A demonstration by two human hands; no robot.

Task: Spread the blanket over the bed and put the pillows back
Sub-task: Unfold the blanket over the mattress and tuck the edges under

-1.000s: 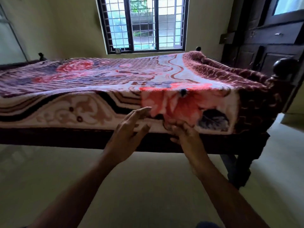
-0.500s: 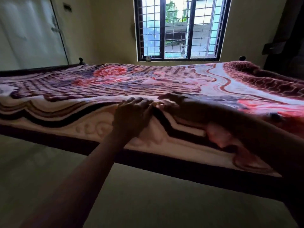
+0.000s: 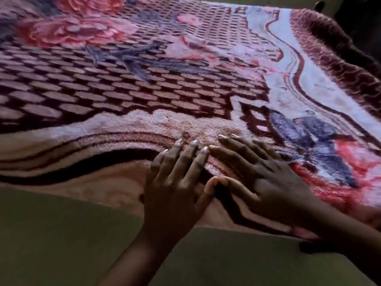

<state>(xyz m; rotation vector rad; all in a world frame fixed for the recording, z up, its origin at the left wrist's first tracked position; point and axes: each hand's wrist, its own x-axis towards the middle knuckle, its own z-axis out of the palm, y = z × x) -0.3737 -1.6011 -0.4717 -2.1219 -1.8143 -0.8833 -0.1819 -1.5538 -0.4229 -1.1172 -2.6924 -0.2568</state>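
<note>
Both hands down on the blanket (image 3: 144, 89), close to the bed's near edge. L hand (image 3: 175, 182) lies flat, fingers straight and a bit spread, tips on the striped cream-and-brown border. R hand (image 3: 266, 178) is just beside it, also flat, fingers straight and fanned, pointing toward the far L. Thumb tips meet btwn the two hands, and the index fingers nearly touch. Neither hand grips anything; both are palms down, pressing on the pile. A low ridge of fabric is bunched right ahead of the fingertips.

The blanket covers the whole top: checker pattern across the middle, pink roses toward the far L corner, a white wavy band and a maroon border along the R edge. Its near edge hangs over the side, above the greenish floor (image 3: 61, 234). The bed is hidden under it. A dark round knob (image 3: 319, 5) shows past the far R corner.
</note>
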